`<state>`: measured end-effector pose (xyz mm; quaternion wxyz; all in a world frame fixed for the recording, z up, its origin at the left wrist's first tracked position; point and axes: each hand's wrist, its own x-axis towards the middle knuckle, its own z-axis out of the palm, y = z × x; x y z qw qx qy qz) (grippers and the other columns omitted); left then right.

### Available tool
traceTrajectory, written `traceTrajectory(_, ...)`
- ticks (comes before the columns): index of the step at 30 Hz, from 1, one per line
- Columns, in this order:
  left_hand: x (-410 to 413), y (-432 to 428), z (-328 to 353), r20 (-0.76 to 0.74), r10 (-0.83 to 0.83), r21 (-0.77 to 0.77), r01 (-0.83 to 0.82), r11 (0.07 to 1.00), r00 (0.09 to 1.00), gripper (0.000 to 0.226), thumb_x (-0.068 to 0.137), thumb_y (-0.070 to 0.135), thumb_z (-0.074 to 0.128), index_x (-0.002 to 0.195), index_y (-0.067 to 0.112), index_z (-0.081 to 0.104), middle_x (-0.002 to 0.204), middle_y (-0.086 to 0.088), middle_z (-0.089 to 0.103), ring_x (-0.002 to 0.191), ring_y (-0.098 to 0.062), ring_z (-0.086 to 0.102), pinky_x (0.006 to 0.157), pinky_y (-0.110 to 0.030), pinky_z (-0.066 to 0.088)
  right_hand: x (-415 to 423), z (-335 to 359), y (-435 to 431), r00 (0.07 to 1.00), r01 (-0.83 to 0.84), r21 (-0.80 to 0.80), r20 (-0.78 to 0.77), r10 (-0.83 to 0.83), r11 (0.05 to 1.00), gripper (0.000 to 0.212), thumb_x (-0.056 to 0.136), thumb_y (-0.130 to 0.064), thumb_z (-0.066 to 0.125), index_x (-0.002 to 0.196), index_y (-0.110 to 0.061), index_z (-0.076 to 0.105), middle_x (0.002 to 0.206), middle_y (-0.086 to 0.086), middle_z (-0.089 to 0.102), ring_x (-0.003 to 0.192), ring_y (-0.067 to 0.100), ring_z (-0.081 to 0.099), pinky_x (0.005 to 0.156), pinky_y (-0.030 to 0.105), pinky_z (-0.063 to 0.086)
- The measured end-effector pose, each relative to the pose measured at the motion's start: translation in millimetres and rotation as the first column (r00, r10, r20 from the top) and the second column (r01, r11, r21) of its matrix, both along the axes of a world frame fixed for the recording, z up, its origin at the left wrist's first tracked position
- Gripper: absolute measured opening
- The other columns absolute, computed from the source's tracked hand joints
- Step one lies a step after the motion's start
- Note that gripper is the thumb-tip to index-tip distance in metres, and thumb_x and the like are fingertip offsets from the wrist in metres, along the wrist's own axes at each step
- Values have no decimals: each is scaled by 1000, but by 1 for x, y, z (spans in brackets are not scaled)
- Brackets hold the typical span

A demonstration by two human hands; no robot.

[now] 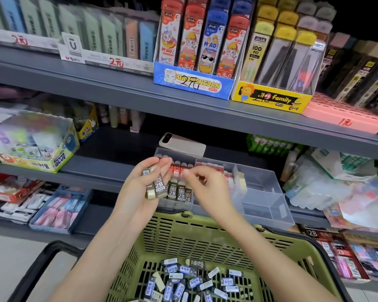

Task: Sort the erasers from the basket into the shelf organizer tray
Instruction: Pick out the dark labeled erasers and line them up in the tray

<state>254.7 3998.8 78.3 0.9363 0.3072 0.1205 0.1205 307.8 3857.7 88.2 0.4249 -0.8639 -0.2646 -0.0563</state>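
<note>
Basket: the green basket point(196, 238) is nearest, under both forearms, with its far wall just below the front of the tray.
Left to sort: a loose heap of blue erasers point(184, 270) covers the basket floor, with one brown eraser point(198, 264) among them. By my reckoning most of the job is still ahead.
Left hand: the left hand point(148, 182) is raised over the tray's near left corner, its fingers curled round a small bundle of brown 2B erasers point(156, 185).
Right hand: the right hand point(205, 184) is just beside the left hand with curled, blurred fingers. I cannot tell whether it pinches anything.
Tray: the clear tray point(268, 216) sits on the grey shelf point(109, 164) and juts slightly over its front edge.
Done so far: a row of brown erasers point(180, 194) stands in the near left compartment, with red erasers point(180, 167) behind it and pale ones point(240, 179) in the middle.
Free compartments: the two sections on the right look bare, so the blue ones have somewhere to go.
Edges: the thin upright dividers and the front wall could catch a fingertip or an eraser coming in low.
Open room: the space above the tray is free up to the upper shelf point(118, 94). A glue box point(35, 147) stands well off to the left, and plastic packets point(314, 182) crowd the right side.
Behind: a phone point(182, 143) lies just past the back wall of the tray.
</note>
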Motion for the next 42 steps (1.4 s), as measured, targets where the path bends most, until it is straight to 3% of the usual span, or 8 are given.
traceTrajectory(4, -3, -11, 4, -3, -60, 173, 60, 983, 998, 32, 75, 12, 60, 107, 11, 59, 112, -7, 70, 101, -19, 68, 70, -29, 57, -22, 17, 7, 895, -133, 185, -399, 199, 974, 13, 84, -30, 68, 80, -18, 66, 67, 3, 65, 51, 2, 55, 48, 18, 45)
traceTrajectory(9, -6, -15, 13, 76, -234, 274, 205, 940, 969, 25, 81, 17, 56, 100, 20, 72, 116, -4, 68, 98, -22, 68, 68, -35, 59, -12, 30, 0, 804, -146, 327, -511, 305, 934, 33, 77, -2, 73, 102, -14, 55, 73, 2, 57, 54, 10, 55, 49, 26, 47)
traceTrajectory(14, -4, 0, 13, 78, -51, 196, 35, 980, 996, 24, 81, 9, 56, 101, 10, 68, 118, -11, 67, 113, -26, 62, 93, -39, 51, 13, 33, -9, 937, -43, 128, -338, 85, 991, 33, 75, -4, 73, 90, -29, 58, 67, -4, 56, 60, 15, 55, 70, 38, 52)
traceTrajectory(21, -8, 10, 12, -72, 127, 295, -101, 950, 989, 22, 96, 5, 45, 97, 14, 66, 66, 2, 63, 62, -10, 60, 45, -19, 44, 17, 16, -2, 997, -70, -232, -32, 64, 970, 24, 80, -17, 69, 98, -26, 56, 76, -4, 62, 75, 10, 52, 72, 29, 44)
traceTrajectory(26, -6, 10, 8, -95, 116, 261, -88, 961, 989, 24, 100, 12, 40, 97, 10, 64, 56, 5, 51, 51, -7, 45, 42, -18, 37, 13, 14, 2, 976, -73, -382, 161, 144, 921, 27, 83, -18, 63, 109, -20, 56, 84, -2, 63, 87, 16, 49, 68, 32, 41)
traceTrajectory(31, -7, 11, 5, -111, 71, 239, -43, 970, 991, 24, 99, 14, 40, 100, 12, 64, 59, 5, 57, 52, -7, 50, 51, -21, 45, 12, 7, 3, 978, -86, -395, 139, 152, 915, 27, 83, -16, 64, 107, -21, 55, 81, -3, 60, 81, 15, 49, 66, 29, 36)
traceTrajectory(38, -6, 10, 6, -116, 59, 103, -47, 994, 992, 25, 95, 6, 39, 102, 9, 63, 59, 0, 56, 55, -10, 50, 61, -26, 44, 20, 1, -10, 980, -45, -225, -200, 0, 973, 30, 78, -20, 71, 95, -30, 48, 63, -13, 53, 67, 4, 48, 70, 31, 41)
traceTrajectory(42, -7, 9, 8, -116, 57, 92, -47, 995, 992, 26, 97, 5, 37, 104, 9, 62, 59, 1, 56, 58, -11, 50, 64, -27, 42, 21, -1, -8, 972, 30, -434, 224, 76, 901, 24, 77, -25, 68, 100, -20, 61, 84, -4, 62, 90, 19, 49, 71, 30, 35)
